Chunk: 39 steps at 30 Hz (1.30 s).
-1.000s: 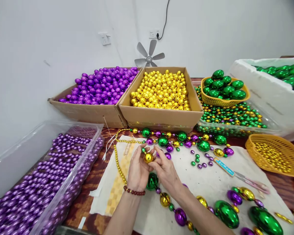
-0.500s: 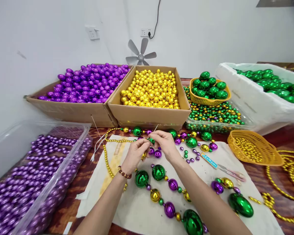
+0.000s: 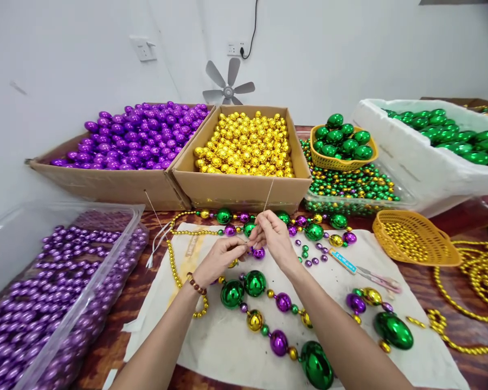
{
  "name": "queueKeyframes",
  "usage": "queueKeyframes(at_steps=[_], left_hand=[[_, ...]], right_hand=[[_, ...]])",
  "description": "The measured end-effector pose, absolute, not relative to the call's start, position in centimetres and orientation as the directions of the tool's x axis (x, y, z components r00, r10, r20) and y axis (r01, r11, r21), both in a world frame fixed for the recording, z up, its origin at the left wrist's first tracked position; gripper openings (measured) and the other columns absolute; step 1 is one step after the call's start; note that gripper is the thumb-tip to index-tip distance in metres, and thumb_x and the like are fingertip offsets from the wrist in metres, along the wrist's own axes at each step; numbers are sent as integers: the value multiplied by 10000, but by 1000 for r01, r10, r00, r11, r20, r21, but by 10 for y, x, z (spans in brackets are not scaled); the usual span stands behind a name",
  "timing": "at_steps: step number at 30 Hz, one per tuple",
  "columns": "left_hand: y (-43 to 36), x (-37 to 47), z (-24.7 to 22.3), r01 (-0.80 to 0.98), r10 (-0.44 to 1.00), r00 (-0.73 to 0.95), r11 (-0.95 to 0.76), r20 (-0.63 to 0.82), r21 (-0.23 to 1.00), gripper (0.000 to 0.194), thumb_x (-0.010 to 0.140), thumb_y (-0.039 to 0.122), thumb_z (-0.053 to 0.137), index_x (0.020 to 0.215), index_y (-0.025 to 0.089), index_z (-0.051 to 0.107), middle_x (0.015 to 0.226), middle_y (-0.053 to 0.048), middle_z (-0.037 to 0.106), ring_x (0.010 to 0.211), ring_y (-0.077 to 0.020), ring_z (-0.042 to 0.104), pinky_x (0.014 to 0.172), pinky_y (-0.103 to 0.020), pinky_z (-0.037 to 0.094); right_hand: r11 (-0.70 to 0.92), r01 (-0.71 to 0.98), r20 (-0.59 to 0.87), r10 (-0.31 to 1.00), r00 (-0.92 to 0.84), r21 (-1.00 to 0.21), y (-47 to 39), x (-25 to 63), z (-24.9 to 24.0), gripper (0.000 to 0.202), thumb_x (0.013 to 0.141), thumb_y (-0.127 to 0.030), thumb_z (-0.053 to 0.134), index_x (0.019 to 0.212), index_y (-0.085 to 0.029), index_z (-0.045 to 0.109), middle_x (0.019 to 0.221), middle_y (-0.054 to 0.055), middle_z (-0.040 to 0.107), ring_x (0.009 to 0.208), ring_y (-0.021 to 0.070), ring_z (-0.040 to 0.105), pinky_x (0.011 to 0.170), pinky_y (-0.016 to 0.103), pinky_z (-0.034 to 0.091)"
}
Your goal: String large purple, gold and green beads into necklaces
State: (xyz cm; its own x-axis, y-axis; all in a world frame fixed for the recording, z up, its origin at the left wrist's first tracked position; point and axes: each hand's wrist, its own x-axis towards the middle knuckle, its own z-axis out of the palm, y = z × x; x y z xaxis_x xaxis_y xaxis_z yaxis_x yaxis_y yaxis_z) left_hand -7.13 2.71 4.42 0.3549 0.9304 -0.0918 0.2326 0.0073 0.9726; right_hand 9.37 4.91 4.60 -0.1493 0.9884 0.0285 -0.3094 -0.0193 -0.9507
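Observation:
My left hand, with a brown bead bracelet at its wrist, pinches thin string where it meets my right hand. My right hand is closed, its fingertips pinched on the same string, whose thin pale end sticks up above them. The exact grip point is hidden by the fingers. Below the hands lies a strand of large beads, among them a green ball, a purple ball and a big green oval bead. A gold bead chain curves beside my left wrist.
Behind stand boxes of purple beads and gold beads. A clear bin of small purple beads is at left. At right are a yellow basket, a thread snipper and a foam box.
My right hand has risen slightly and more of the string now stands up above its fingers. My left hand has shifted slightly down and left. The whole view has shifted a little.

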Motion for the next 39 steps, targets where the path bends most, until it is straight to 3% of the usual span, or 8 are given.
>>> queueKeyframes(at_steps=[10,16,19,23,28,32,36,39], left_hand=[[12,-86,44,149,951,292,57,-99,987,172,803,309,630,769,180,738,836,-77,703,828,-202,618,806,-281,462],[11,-66,53,6,952,289,104,-101,995,192,819,334,632,858,166,717,711,-48,657,667,-150,582,670,-252,455],[11,-59,51,17,946,290,146,-145,989,213,819,363,638,851,161,697,525,36,480,456,-75,384,469,-195,304],[9,-60,41,63,962,211,162,-171,985,244,788,392,673,823,152,685,511,61,359,448,-54,235,433,-197,144],[8,-68,29,-4,968,125,220,-217,976,260,773,397,686,884,163,665,512,78,312,445,-49,210,424,-178,131],[12,-75,21,18,972,70,222,-222,975,257,765,380,695,913,172,665,506,74,365,444,-54,271,413,-164,188],[19,-79,19,101,989,6,149,-151,984,265,747,386,708,905,175,678,678,3,604,653,-125,544,617,-204,437],[22,-81,19,167,993,-18,117,-115,979,286,713,400,729,882,173,688,860,-40,679,817,-193,615,760,-272,474]], right_hand=[[100,-425,81,995,62,-900,56,122,59,284,889,-499,524,871,-220,475,544,-77,539,418,97,587,377,157,432],[33,-427,54,998,-37,-904,37,98,50,267,900,-475,515,874,-209,507,534,-66,568,405,108,592,372,168,442],[27,-410,32,999,-5,-912,35,102,44,288,894,-496,507,874,-209,503,550,-61,584,393,108,588,360,166,425],[56,-338,16,993,120,-939,36,143,35,322,875,-531,505,874,-209,494,592,-53,595,395,98,577,372,170,416],[84,-93,54,955,291,-992,23,227,34,331,909,-555,402,913,-226,434,681,-49,569,458,82,566,443,177,434],[0,272,55,980,193,-962,-8,287,40,300,907,-488,446,902,-203,540,756,-3,612,579,127,610,513,219,456],[-69,644,-68,997,26,-761,-34,311,29,141,838,-294,570,802,-195,664,780,29,676,704,175,629,657,265,448],[-39,822,-145,988,-53,-568,-39,306,11,148,777,-157,579,650,-177,652,705,67,684,733,231,651,695,307,417]])
